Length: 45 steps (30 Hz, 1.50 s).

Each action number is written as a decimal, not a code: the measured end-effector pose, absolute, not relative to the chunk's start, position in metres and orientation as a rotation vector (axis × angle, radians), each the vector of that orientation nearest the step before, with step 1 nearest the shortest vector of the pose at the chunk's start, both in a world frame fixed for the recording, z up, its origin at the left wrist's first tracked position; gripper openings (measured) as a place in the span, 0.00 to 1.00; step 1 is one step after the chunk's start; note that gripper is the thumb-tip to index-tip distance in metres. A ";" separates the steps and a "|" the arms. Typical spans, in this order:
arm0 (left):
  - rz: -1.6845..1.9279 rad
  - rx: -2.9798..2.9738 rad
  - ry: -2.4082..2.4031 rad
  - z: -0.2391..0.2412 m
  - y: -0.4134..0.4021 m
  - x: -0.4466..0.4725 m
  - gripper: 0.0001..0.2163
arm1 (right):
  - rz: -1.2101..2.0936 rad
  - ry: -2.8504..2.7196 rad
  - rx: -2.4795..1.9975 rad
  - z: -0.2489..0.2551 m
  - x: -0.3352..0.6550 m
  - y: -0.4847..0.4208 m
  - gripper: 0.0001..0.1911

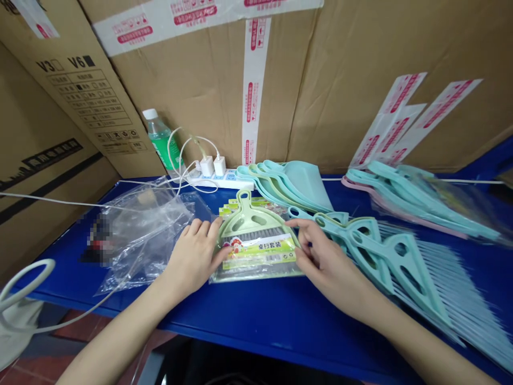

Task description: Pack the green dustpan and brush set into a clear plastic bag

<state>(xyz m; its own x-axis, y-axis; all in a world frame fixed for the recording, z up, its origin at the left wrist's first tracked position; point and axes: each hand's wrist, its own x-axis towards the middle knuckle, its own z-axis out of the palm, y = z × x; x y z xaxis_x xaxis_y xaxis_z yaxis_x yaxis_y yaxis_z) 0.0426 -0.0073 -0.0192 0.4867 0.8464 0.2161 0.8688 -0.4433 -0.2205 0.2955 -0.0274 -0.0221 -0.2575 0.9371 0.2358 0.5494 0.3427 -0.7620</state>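
A light green dustpan and brush set (256,219) in a clear bag is in the middle, handle pointing away from me. A yellow-green printed label lies across its grey bristles. My left hand (196,251) grips the left edge, thumb over the front. On the other side my right hand (320,248) pinches the right edge between thumb and bent fingers. Behind the set, several printed cards (227,206) show in a fanned stack, partly hidden. Close to my right hand lie several blue and green hand brushes (401,267), bristles toward the right.
Stacked dustpans (306,182) lie behind, with more dustpans (412,198) at the far right. Clear plastic bags (148,230) cover the left side of the blue table (256,315). A power strip (236,179) with white cables and a bottle (160,141) stand before large cardboard boxes (216,80).
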 end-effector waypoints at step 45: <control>-1.823 -2.944 -2.148 -0.002 0.002 0.049 0.22 | 1.698 -1.173 -0.964 -0.009 0.302 -0.043 0.40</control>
<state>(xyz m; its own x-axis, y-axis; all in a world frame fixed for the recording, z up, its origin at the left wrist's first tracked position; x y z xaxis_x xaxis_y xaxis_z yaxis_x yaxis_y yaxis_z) 0.0486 0.0021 -0.0022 0.2372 0.9671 0.0921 0.2485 -0.1521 0.9566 0.3016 -0.0429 -0.0092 -0.3542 0.9263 -0.1287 -0.2071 -0.2119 -0.9551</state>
